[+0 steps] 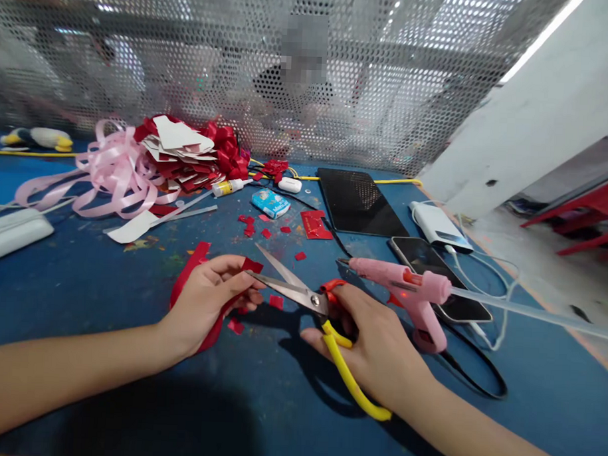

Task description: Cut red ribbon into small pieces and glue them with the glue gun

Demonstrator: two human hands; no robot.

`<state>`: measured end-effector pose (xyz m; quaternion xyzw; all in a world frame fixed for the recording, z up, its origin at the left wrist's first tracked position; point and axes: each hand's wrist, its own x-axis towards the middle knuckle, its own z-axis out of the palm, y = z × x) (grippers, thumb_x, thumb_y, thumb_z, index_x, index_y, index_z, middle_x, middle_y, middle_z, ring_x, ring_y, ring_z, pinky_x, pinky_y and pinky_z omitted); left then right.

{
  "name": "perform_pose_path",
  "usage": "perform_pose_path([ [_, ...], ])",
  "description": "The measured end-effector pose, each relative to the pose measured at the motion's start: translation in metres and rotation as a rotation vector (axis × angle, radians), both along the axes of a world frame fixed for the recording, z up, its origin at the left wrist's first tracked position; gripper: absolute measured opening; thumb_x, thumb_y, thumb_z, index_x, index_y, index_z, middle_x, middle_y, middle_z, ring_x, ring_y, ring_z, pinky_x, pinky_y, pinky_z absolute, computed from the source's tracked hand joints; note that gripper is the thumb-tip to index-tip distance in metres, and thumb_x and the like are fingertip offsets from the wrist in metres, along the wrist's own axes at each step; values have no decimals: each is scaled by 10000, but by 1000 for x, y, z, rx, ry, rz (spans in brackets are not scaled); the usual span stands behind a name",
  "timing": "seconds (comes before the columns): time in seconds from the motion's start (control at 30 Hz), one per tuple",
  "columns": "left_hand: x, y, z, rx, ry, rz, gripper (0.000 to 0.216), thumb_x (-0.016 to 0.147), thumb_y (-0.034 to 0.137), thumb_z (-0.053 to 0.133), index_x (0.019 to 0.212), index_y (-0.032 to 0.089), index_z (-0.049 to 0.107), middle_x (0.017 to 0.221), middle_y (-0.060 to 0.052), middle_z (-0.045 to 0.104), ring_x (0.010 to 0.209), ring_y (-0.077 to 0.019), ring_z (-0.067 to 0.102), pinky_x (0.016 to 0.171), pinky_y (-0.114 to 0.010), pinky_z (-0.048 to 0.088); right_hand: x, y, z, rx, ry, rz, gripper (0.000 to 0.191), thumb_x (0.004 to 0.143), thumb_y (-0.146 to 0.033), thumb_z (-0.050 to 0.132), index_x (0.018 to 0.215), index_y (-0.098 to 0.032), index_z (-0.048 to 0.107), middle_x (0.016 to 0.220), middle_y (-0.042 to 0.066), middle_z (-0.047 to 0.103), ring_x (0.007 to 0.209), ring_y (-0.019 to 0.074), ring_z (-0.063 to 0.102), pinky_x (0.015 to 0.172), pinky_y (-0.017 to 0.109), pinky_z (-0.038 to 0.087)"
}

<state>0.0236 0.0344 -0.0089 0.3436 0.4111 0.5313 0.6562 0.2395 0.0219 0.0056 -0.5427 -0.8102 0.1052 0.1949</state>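
One left hand point(209, 298) pinches one smooth red ribbon point(187, 272) above the blue table point(132, 288); one right hand point(380, 340) grips one pair of yellow-handled scissors point(315, 300), metal blades point(294, 291) parted, one tip at the ribbon's end. One pink plastic glue gun point(393, 274) rests beside that hand; one blue packet point(271, 203) bears unreadably small lettering.

Background of a work area, viewed from above a blue tabletop point(97, 280) with scattered paint-like stains and a pale orange-brown right edge. A grey perforated metal screen point(200, 65) spans the far side; a horizontal bar point(231, 31) and small bright patches of light show through its holes. At right, a whitish wall point(532, 123) bears a small dark mark point(492, 183), and a brilliant strip of light point(542, 40) lines its upper edge. Beyond, red furniture point(584, 211), partly cropped, stands on a pale grey floor point(542, 263).
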Motion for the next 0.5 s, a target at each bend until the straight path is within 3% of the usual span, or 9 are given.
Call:
perform_pose_path([
  [0.27,1,-4,-1,67,138,-56,144,615,207,741,674,156,619,525,22,635,471,-134,626,416,-190,481,-3,-2,3,15,-41,53,339,727,-533,586,715,-211,480,635,11,542,522,136,474,478,255,348],
  [0.5,1,-9,1,137,204,-68,82,644,177,721,665,146,649,528,21,631,460,-105,605,462,-182,480,-1,-3,2,-1,-45,69,378,722,-570,580,667,-213,466,606,5,523,487,127,440,464,257,318],
])
